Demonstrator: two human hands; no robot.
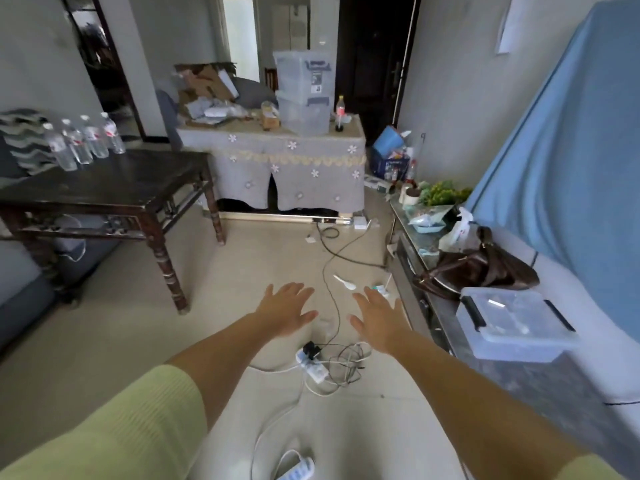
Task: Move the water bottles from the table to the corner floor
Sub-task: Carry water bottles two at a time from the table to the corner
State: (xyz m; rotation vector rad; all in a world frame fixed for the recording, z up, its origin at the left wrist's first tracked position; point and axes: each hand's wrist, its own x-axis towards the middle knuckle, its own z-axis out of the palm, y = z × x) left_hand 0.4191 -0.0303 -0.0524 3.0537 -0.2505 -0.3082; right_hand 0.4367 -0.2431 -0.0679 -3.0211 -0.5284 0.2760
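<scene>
Several clear water bottles with white caps and red labels stand in a row at the far left edge of a dark wooden table. My left hand and my right hand are stretched out in front of me over the floor, palms down, fingers spread and straight. Both hold nothing. They are well to the right of the table and far from the bottles.
Cables and a white power strip lie on the floor under my hands, with a second strip nearer me. A cloth-covered table with plastic bins stands ahead. A low cabinet with a lidded box and brown bag lines the right.
</scene>
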